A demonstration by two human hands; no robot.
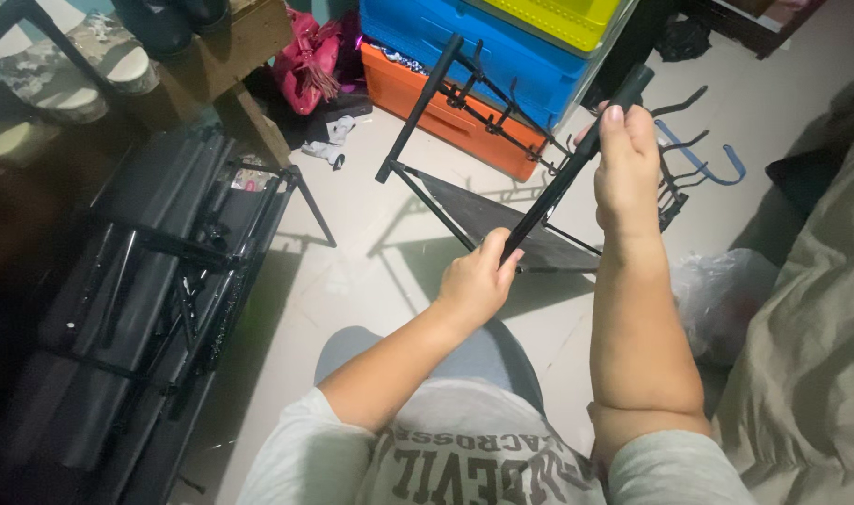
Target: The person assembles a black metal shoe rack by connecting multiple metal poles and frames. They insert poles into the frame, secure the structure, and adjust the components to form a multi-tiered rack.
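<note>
I hold a black metal tube (560, 182) slanted in front of me. My left hand (477, 281) grips its lower end, and my right hand (626, 168) is closed around its upper part, near the capped tip. Behind the tube a black frame with a dark fabric shelf (488, 215) stands tilted on the pale floor, its upright post (419, 108) leaning toward the crates. My knee in blue jeans shows below my hands.
A black folded rack (156, 299) lies at left. Stacked crates stand at the back: orange (427, 108), blue (464, 42), yellow (558, 17). A pink bag (307, 61), a clear plastic bag (717, 295) and olive bedding (815, 327) at right surround the floor space.
</note>
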